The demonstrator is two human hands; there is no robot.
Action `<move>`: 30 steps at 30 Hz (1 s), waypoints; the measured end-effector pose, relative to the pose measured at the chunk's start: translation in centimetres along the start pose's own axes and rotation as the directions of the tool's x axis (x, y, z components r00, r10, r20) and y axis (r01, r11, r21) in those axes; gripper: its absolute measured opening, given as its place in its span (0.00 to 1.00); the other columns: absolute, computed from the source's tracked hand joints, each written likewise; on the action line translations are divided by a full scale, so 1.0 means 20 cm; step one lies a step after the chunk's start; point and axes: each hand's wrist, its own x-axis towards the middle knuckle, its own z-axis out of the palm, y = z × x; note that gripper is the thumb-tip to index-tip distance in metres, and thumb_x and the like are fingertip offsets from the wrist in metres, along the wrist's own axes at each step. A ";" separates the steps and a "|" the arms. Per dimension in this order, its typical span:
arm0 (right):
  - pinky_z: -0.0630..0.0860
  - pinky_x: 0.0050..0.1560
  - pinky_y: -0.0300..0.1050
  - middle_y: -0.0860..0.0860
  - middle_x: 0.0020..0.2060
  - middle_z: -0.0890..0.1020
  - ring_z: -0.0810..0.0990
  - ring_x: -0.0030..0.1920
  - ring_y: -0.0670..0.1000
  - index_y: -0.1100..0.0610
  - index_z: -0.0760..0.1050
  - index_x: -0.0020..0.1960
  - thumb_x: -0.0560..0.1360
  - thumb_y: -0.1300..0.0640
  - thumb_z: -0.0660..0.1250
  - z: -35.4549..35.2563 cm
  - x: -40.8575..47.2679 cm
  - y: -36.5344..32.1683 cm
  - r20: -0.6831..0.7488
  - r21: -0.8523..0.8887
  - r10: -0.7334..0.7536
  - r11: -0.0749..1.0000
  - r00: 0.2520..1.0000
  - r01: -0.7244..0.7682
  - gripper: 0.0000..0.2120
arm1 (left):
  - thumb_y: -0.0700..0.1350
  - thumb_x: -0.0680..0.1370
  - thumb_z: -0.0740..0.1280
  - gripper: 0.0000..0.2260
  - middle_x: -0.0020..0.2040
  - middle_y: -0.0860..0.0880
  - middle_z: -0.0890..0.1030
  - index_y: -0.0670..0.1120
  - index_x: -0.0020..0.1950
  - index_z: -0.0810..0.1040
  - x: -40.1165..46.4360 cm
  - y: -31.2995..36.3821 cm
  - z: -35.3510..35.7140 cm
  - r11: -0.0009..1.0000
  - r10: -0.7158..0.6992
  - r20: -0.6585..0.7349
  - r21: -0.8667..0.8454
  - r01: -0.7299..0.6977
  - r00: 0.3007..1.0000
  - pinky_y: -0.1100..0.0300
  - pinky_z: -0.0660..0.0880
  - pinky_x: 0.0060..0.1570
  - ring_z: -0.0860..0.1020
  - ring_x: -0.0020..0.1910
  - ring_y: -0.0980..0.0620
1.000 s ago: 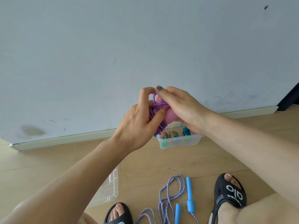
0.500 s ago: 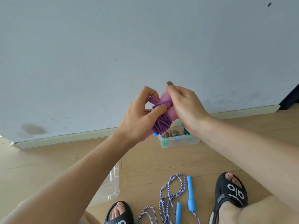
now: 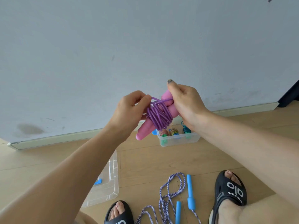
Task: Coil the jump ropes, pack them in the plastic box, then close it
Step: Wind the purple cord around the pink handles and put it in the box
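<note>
Purple rope nearly tied off, held mid-air above the plastic box point(image 3: 178, 140).

L hand point(image 3: 129, 113) has slid off the wraps and now pinches the cord end; R hand point(image 3: 186, 104) grips the pink handles point(image 3: 145, 129) (2, w/ purple rope point(image 3: 159, 118) wound round). Coiling looks nearly done. Box: 3 coiled ropes; floor: 1 striped rope point(image 3: 169, 194) uncoiled, lid point(image 3: 111, 180) beside.

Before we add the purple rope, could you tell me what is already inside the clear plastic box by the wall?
Inside the clear plastic box stand three coiled jump ropes with greenish or blue handles. The right hand and frosted wall hide more.
</note>
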 end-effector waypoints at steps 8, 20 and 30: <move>0.75 0.44 0.47 0.57 0.33 0.80 0.78 0.35 0.55 0.57 0.76 0.37 0.76 0.38 0.58 -0.04 0.20 0.17 0.031 -0.082 0.140 0.987 0.990 -0.137 0.24 | 0.39 0.81 0.62 0.06 0.46 0.42 0.83 0.39 0.47 0.76 0.16 -0.11 0.16 0.958 -0.254 0.130 -0.101 0.268 0.958 0.51 0.82 0.54 0.83 0.44 0.46; 0.80 0.56 0.58 0.59 0.47 0.83 0.85 0.50 0.61 0.56 0.77 0.53 0.73 0.35 0.61 -0.14 0.55 0.70 0.304 -0.132 0.638 0.764 0.708 -0.632 0.25 | 0.37 0.81 0.62 0.03 0.47 0.40 0.82 0.37 0.50 0.74 0.57 -0.52 0.53 0.831 -0.498 0.155 -0.196 0.521 0.853 0.55 0.84 0.44 0.85 0.43 0.43; 0.80 0.44 0.47 0.53 0.50 0.83 0.84 0.47 0.53 0.58 0.76 0.59 0.58 0.37 0.74 -0.22 0.96 1.28 0.013 -0.295 0.548 0.801 0.836 -0.521 0.36 | 0.35 0.76 0.59 0.06 0.29 0.46 0.81 0.40 0.41 0.73 1.03 -0.99 0.93 0.634 -0.689 0.145 -0.356 0.687 0.710 0.44 0.79 0.59 0.84 0.38 0.42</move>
